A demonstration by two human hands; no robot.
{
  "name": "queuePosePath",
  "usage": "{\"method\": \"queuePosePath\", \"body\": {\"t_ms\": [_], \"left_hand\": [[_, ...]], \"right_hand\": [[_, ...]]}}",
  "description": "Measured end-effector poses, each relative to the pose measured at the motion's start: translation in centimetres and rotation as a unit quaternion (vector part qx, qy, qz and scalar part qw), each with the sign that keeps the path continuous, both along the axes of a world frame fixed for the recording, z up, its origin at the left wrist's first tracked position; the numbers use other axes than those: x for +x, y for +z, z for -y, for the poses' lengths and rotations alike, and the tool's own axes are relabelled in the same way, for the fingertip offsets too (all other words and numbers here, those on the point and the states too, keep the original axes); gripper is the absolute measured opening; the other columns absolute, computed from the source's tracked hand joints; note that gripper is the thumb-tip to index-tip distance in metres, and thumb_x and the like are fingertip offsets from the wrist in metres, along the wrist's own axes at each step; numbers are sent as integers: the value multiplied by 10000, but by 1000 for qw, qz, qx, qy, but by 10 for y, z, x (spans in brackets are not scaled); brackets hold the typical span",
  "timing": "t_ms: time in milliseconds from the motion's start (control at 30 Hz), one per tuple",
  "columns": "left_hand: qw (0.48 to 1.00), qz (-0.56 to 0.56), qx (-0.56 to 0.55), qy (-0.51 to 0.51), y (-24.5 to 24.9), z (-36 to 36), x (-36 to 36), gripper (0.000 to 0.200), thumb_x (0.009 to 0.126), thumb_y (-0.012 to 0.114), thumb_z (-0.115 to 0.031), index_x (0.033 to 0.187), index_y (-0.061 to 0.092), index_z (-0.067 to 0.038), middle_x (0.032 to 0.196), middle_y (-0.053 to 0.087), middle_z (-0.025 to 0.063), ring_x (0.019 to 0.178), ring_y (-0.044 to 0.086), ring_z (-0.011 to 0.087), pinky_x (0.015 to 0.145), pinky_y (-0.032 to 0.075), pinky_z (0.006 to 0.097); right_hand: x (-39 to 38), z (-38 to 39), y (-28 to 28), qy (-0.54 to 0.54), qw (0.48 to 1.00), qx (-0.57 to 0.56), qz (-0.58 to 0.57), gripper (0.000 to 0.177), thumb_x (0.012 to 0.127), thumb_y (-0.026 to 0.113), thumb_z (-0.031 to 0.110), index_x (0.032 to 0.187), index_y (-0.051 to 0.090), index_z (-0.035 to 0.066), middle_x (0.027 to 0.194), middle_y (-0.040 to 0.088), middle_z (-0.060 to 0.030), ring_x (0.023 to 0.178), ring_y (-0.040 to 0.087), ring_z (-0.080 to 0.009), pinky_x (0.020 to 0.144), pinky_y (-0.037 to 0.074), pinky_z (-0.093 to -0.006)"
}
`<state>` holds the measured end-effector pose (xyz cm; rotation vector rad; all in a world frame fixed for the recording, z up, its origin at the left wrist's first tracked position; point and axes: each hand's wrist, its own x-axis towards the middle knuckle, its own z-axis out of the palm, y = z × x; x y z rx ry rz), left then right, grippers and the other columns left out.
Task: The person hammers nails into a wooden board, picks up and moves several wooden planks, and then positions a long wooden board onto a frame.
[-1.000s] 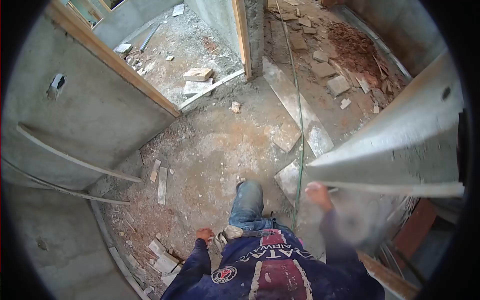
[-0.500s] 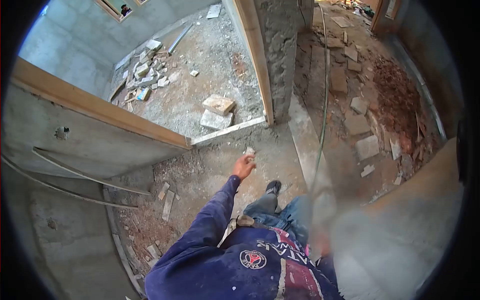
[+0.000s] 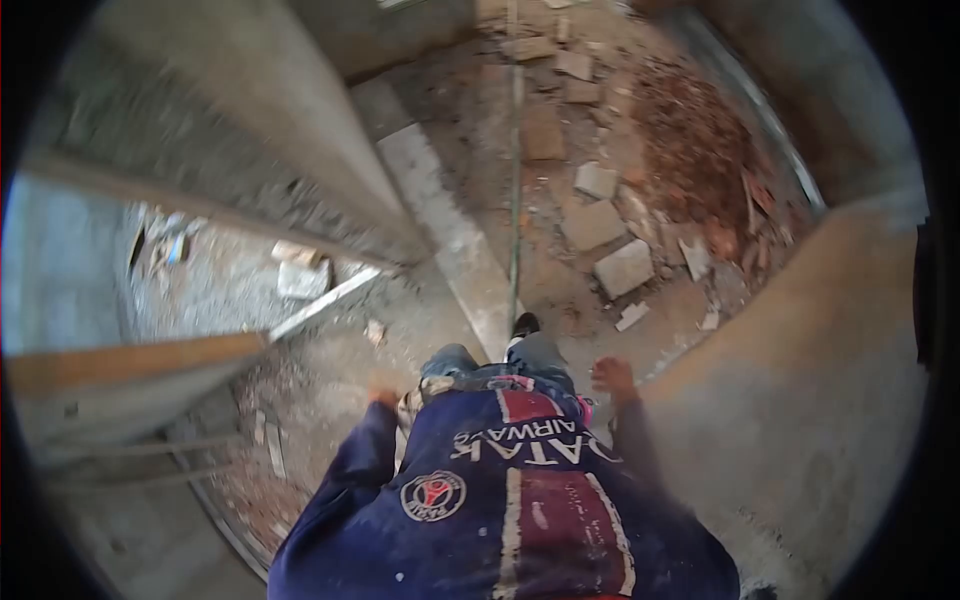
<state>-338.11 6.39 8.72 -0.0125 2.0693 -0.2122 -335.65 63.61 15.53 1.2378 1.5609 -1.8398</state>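
Beside my left hip, my left hand (image 3: 382,390) is smeared by motion, and its fingers cannot be made out. My right hand (image 3: 612,378) hangs at my other side near the wall, with its fingers loosely apart and no object visible in it. Between the hands are my blue jeans (image 3: 540,358) and the dark blue sweater (image 3: 430,430). One dark shoe (image 3: 526,324) shows beside a long green hose (image 3: 516,200), at the end of a pale concrete strip (image 3: 450,230).
Stone slabs (image 3: 624,268) and a heap of reddish rubble (image 3: 700,150) lie ahead to the right. A wooden door frame (image 3: 140,362) and rough wall (image 3: 240,190) stand left, with blocks (image 3: 303,279) beyond the sill (image 3: 322,303). A plastered wall (image 3: 800,370) rises at right.
The view has swung right, towards the passage with slabs. My left hand has dropped back from in front of me to my side. My right hand has come clearly into view.
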Motion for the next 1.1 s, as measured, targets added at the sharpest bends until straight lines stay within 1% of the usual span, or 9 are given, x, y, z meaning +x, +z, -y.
{"method": "queuePosePath", "body": {"t_ms": [167, 333, 433, 567, 767, 867, 900, 967, 1100], "left_hand": [[983, 59, 24, 172, 58, -49, 13, 418, 900, 482, -432, 1184, 651, -177, 1236, 615, 46, 1198, 545, 282, 1021, 399, 463], [749, -87, 201, 625, 31, -101, -59, 323, 856, 560, -409, 1097, 655, -216, 1088, 635, 22, 1066, 583, 258, 910, 445, 503], [677, -114, 243, 686, 15, -143, -165, 270, 829, 607, -395, 1044, 657, -240, 999, 648, 7, 987, 605, 244, 843, 472, 526], [610, -147, 270, 730, -15, -192, -302, 210, 818, 634, -322, 980, 647, -189, 928, 650, 17, 851, 631, 241, 726, 504, 521], [745, -89, 394, 531, -86, -248, -487, 422, 895, 560, -456, 1239, 538, -214, 1193, 599, 10, 991, 613, 242, 775, 346, 654], [709, -137, 359, 591, 18, -369, -649, 350, 875, 644, -336, 1150, 625, -119, 1083, 653, 54, 927, 642, 211, 796, 471, 501], [727, -188, 420, 509, 20, -380, -690, 307, 871, 665, -279, 1110, 656, -86, 1022, 674, 63, 911, 646, 192, 792, 508, 415], [753, -257, 398, 456, 74, -409, -780, 281, 862, 669, -251, 1073, 672, -64, 977, 686, 57, 886, 653, 184, 790, 513, 366], [736, -349, 418, 401, 69, -394, -915, 215, 877, 660, -175, 1041, 682, -38, 918, 683, 47, 826, 639, 134, 739, 507, 291]], "right_hand": [[-143, -94, 73, -54, 976, 179, -107, 150, 909, 586, 202, 992, 611, 81, 807, 621, -27, 704, 617, -129, 574, 505, -271], [-274, -135, 41, 50, 975, 152, -156, 150, 901, 606, 165, 1007, 626, 61, 700, 574, -10, 594, 573, -113, 500, 455, -239], [-356, -115, 14, 212, 829, 376, -355, 250, 858, 633, 243, 983, 663, 29, 880, 677, -112, 780, 651, -245, 724, 516, -357], [-465, -111, 29, 389, 861, 175, -277, 401, 829, 642, 363, 1052, 631, 29, 958, 659, -174, 903, 638, -319, 789, 485, -399], [-572, -224, 15, 315, 942, 52, -102, 325, 845, 682, 278, 1018, 633, 7, 834, 679, -108, 645, 646, -137, 551, 496, -297], [-592, -337, -29, 453, 775, 361, -252, 244, 786, 661, 213, 893, 694, -5, 854, 679, -196, 862, 659, -336, 742, 500, -419], [-562, -404, -150, 304, 895, 254, -205, 203, 774, 651, 183, 857, 706, 7, 867, 688, -183, 834, 667, -314, 719, 509, -409], [-653, -398, -40, 139, 956, 245, 83, 175, 761, 627, 165, 806, 707, 16, 842, 709, -159, 715, 675, -271, 649, 529, -382], [-796, -442, -75, 288, 880, 370, -79, 159, 766, 612, 174, 747, 693, 38, 699, 664, -113, 615, 650, -204, 562, 521, -371]]}}
